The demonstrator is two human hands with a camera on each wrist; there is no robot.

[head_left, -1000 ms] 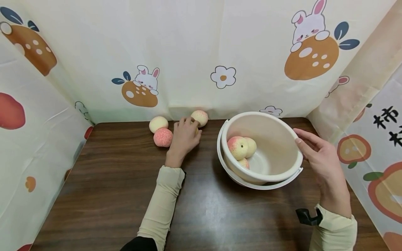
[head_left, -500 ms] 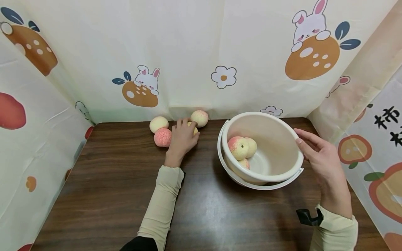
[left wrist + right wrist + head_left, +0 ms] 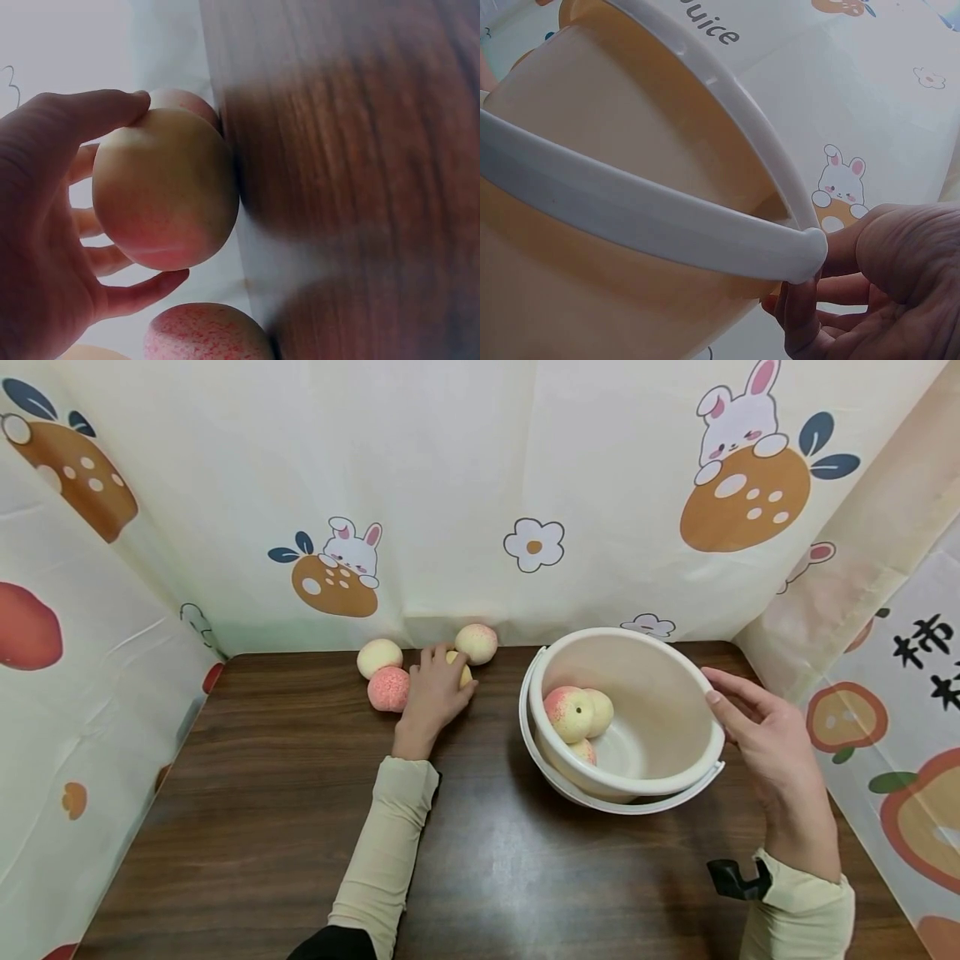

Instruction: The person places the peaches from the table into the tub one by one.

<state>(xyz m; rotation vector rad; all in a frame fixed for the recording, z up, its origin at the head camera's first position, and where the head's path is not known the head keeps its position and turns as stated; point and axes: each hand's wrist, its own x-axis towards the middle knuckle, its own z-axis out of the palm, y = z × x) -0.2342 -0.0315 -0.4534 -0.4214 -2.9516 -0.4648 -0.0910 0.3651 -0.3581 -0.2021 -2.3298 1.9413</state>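
From here, the left hand [image 3: 435, 689] has slipped slightly leftward, baring more of the round yellow-and-pink peach [image 3: 165, 187] its fingers grip on the dark brown wooden table [image 3: 247, 827]. The right hand [image 3: 772, 743] still holds the round cream plastic bucket [image 3: 667, 727]; three smooth, pale yellow-and-red peaches [image 3: 570, 714] lie inside, the gripped one remaining outside.

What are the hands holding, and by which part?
Left hand: a yellowish peach, thumb and fingers around its sides. Right hand: the bucket, by the rim on the person's right.
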